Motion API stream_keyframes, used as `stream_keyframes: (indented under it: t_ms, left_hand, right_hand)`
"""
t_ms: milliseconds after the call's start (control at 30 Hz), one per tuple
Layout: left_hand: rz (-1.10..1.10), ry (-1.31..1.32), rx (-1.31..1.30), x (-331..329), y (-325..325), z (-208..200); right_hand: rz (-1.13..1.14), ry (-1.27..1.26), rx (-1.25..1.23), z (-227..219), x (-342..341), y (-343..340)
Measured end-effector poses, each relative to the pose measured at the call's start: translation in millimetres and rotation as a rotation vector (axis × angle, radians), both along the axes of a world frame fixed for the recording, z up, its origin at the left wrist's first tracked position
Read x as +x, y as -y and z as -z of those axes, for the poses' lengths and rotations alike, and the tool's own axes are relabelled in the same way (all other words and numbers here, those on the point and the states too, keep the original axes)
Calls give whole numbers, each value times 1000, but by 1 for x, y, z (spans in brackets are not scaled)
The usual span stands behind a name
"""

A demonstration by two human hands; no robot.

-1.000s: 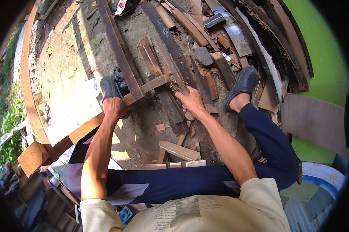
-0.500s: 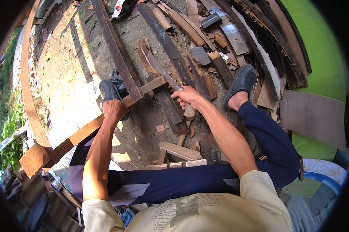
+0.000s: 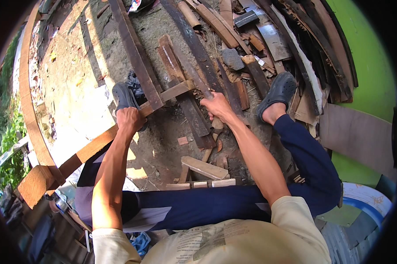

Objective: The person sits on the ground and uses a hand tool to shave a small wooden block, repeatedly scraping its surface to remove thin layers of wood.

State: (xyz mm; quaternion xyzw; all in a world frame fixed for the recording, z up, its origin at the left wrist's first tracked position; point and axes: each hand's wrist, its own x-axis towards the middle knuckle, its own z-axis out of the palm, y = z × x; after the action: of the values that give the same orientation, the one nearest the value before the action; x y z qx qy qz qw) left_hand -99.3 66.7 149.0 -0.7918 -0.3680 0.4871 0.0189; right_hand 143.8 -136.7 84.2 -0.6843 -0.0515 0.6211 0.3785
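Note:
My left hand (image 3: pixel 130 119) is closed around a long wooden batten (image 3: pixel 95 147), near my left foot. The batten runs slantwise from the lower left, and its far end lies across dark wood pieces (image 3: pixel 194 116) on the ground. In my right hand (image 3: pixel 217 107) is a machete, fingers wrapped round its wooden handle (image 3: pixel 217 125). Its long brownish blade (image 3: pixel 193 72) points forward and left, just beside the batten's far end. I cannot tell whether the blade touches the batten.
Dark planks (image 3: pixel 139 61) lie ahead on the dirt. At the right, boards and scraps pile against a green wall (image 3: pixel 365 57), with a grey stone (image 3: pixel 233 59) among them. My shod feet stand either side. A small wooden stool-like piece (image 3: pixel 205 167) is close to my legs.
The machete and my right hand have shifted slightly forward and right. My left hand keeps its hold on the batten. The whole view has moved a little.

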Motion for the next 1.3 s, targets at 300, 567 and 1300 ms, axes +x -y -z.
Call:
stream_keyframes:
  t_ms: [300, 567, 1300]
  left_hand:
    - [14, -12, -4, -7, 0, -3]
    - [41, -4, 5, -7, -2, 3]
    - [-31, -50, -10, -1, -2, 1]
  right_hand:
    - [-323, 191, -105, -21, 15, -13]
    - [300, 109, 134, -1, 23, -10]
    - [85, -6, 51, -24, -5, -9]
